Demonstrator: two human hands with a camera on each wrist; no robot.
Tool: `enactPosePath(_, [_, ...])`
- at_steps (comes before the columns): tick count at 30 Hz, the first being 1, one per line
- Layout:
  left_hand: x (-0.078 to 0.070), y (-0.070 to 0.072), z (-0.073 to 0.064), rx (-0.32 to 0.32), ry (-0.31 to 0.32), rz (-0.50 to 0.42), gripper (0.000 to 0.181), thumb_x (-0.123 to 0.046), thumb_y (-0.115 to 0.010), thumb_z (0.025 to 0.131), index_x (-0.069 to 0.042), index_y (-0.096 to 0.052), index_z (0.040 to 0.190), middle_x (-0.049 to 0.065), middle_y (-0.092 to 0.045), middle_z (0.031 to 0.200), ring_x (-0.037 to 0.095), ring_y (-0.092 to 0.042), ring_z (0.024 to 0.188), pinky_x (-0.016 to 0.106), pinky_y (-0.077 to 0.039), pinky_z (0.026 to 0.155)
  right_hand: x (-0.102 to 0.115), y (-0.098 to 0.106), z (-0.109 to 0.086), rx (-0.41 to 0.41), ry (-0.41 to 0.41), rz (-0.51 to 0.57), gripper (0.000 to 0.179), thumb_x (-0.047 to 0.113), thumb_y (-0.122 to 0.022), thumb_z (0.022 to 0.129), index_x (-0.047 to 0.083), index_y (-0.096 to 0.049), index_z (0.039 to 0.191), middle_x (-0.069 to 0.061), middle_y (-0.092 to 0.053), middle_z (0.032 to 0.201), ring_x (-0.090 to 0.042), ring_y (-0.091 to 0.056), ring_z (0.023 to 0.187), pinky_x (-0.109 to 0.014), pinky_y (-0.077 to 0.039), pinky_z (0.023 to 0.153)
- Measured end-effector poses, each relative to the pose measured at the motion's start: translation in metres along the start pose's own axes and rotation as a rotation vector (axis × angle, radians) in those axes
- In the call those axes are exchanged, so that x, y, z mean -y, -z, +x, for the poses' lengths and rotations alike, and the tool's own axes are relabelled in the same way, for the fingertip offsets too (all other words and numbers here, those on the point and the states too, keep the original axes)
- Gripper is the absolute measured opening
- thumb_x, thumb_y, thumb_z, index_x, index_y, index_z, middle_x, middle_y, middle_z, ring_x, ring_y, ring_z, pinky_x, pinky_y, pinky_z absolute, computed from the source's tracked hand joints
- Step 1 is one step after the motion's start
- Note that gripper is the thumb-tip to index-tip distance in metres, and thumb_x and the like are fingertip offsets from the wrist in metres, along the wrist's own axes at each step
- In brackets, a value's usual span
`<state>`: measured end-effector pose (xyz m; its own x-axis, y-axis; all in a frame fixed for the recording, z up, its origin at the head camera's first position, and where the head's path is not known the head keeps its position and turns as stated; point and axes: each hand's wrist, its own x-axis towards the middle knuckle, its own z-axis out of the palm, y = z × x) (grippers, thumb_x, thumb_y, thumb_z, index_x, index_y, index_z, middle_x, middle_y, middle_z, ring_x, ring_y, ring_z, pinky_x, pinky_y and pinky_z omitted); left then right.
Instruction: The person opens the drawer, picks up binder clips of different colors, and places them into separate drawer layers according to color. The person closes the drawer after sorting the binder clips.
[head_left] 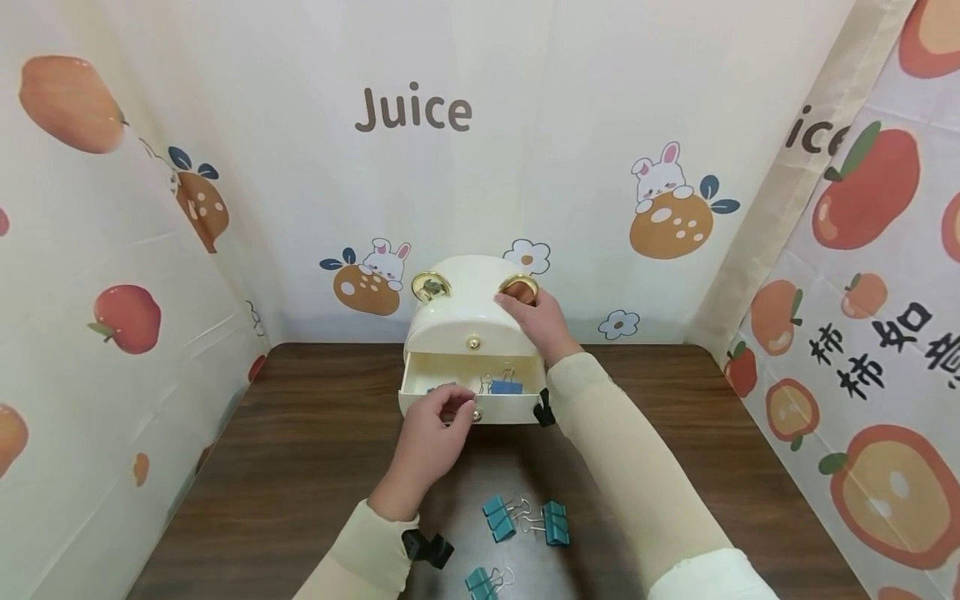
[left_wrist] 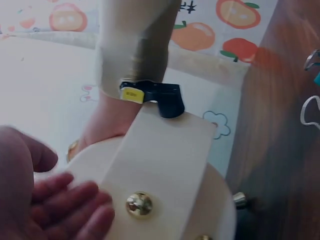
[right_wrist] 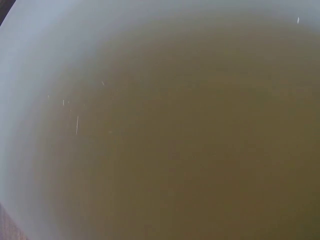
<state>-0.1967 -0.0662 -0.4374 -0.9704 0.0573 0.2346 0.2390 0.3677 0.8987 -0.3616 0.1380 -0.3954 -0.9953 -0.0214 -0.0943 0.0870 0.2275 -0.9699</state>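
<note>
A cream drawer box (head_left: 471,304) with two round gold ears stands at the back of the table. Its lower drawer (head_left: 513,408) is pulled out, with blue binder clips (head_left: 506,387) inside. My left hand (head_left: 435,429) is at the drawer's front beside the gold knob (left_wrist: 139,205), fingers loosely bent and holding nothing. In the left wrist view those fingers (left_wrist: 75,205) are apart from the knob. My right hand (head_left: 542,323) grips the right gold ear (head_left: 519,287), thumb in front; its other fingers are mostly hidden. The right wrist view shows only a blurred pale surface.
Teal binder clips (head_left: 556,523) lie on the dark wooden table (head_left: 300,467) in front of the box, one near the bottom edge. Printed cloth (head_left: 420,183) hangs close behind the box and along both sides. Each wrist wears a black camera mount (head_left: 427,548).
</note>
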Motion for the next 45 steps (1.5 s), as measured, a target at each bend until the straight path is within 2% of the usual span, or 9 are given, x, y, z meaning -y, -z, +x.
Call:
enactPosePath(5, [0.013, -0.005, -0.003, -0.067, 0.125, 0.027, 0.015, -0.026, -0.068, 0.1, -0.013, -0.075, 0.097, -0.002, -0.067, 0.088, 0.018, -0.06, 0.079, 0.036, -0.054, 0.071, 0.0, -0.001, -0.001, -0.002, 0.008, -0.004, 0.071, 0.07, -0.077, 0.08, 0.025, -0.059, 0.132, -0.007, -0.069, 0.114, -0.027, -0.073, 0.093, -0.042, -0.06, 0.075])
enactPosePath(10, [0.024, -0.01, -0.006, -0.03, 0.208, -0.004, 0.021, -0.028, -0.067, 0.1, -0.009, -0.074, 0.095, -0.001, -0.069, 0.08, 0.017, -0.063, 0.072, 0.035, -0.054, 0.065, -0.002, 0.0, -0.001, -0.005, 0.009, 0.003, 0.071, 0.07, -0.077, 0.08, 0.024, -0.059, 0.131, -0.008, -0.069, 0.114, -0.027, -0.073, 0.093, -0.041, -0.06, 0.075])
enactPosePath(15, [0.03, -0.013, -0.005, 0.037, 0.285, -0.072, 0.028, -0.029, -0.063, 0.103, -0.004, -0.073, 0.099, 0.004, -0.071, 0.083, 0.019, -0.068, 0.075, 0.034, -0.058, 0.068, -0.003, 0.001, 0.0, -0.017, 0.021, -0.002, 0.069, 0.07, -0.077, 0.08, 0.023, -0.06, 0.128, -0.007, -0.069, 0.114, -0.026, -0.072, 0.095, -0.041, -0.06, 0.077])
enactPosePath(21, [0.039, -0.015, -0.003, 0.231, 0.419, -0.333, 0.042, -0.031, -0.052, 0.108, 0.008, -0.065, 0.115, 0.016, -0.073, 0.093, 0.033, -0.074, 0.088, 0.039, -0.061, 0.077, -0.004, 0.001, -0.002, -0.018, 0.016, -0.007, 0.071, 0.07, -0.076, 0.08, 0.024, -0.06, 0.131, -0.005, -0.068, 0.116, -0.026, -0.072, 0.097, -0.042, -0.06, 0.079])
enactPosePath(24, [0.044, -0.015, -0.002, 0.318, 0.488, -0.546, 0.046, -0.03, -0.049, 0.109, 0.012, -0.058, 0.124, 0.02, -0.073, 0.1, 0.036, -0.074, 0.096, 0.043, -0.06, 0.083, -0.003, 0.0, -0.003, -0.016, 0.012, -0.008, 0.071, 0.07, -0.076, 0.08, 0.024, -0.059, 0.131, -0.006, -0.068, 0.115, -0.026, -0.072, 0.096, -0.042, -0.06, 0.079])
enactPosePath(29, [0.047, -0.017, 0.0, 0.399, 0.594, -0.937, 0.047, -0.028, -0.044, 0.11, 0.013, -0.049, 0.132, 0.019, -0.073, 0.103, 0.032, -0.073, 0.1, 0.045, -0.056, 0.093, -0.002, -0.001, -0.002, -0.012, 0.008, 0.001, 0.071, 0.07, -0.076, 0.08, 0.024, -0.06, 0.131, -0.006, -0.069, 0.113, -0.026, -0.073, 0.095, -0.042, -0.06, 0.077])
enactPosePath(33, [0.046, -0.02, 0.002, 0.438, 0.658, -1.143, 0.041, -0.026, -0.039, 0.111, 0.008, -0.049, 0.13, 0.014, -0.072, 0.102, 0.026, -0.072, 0.099, 0.04, -0.055, 0.095, -0.002, -0.001, 0.0, -0.011, 0.005, 0.005, 0.071, 0.071, -0.076, 0.079, 0.024, -0.059, 0.131, -0.006, -0.069, 0.113, -0.026, -0.073, 0.094, -0.042, -0.06, 0.077])
enactPosePath(38, [0.043, -0.023, 0.006, 0.428, 0.711, -1.253, 0.031, -0.023, -0.038, 0.11, 0.002, -0.053, 0.119, 0.011, -0.07, 0.102, 0.021, -0.069, 0.095, 0.034, -0.055, 0.091, -0.002, -0.001, 0.002, -0.014, 0.008, 0.007, 0.071, 0.07, -0.077, 0.079, 0.024, -0.06, 0.13, -0.006, -0.069, 0.114, -0.026, -0.073, 0.094, -0.042, -0.06, 0.077])
enactPosePath(45, [0.041, -0.025, 0.01, 0.424, 0.73, -1.269, 0.025, -0.022, -0.04, 0.108, -0.002, -0.054, 0.114, 0.009, -0.068, 0.101, 0.02, -0.067, 0.093, 0.033, -0.055, 0.091, -0.001, 0.0, 0.001, -0.012, 0.01, 0.011, 0.071, 0.07, -0.077, 0.079, 0.024, -0.06, 0.131, -0.007, -0.07, 0.112, -0.027, -0.073, 0.093, -0.042, -0.061, 0.075])
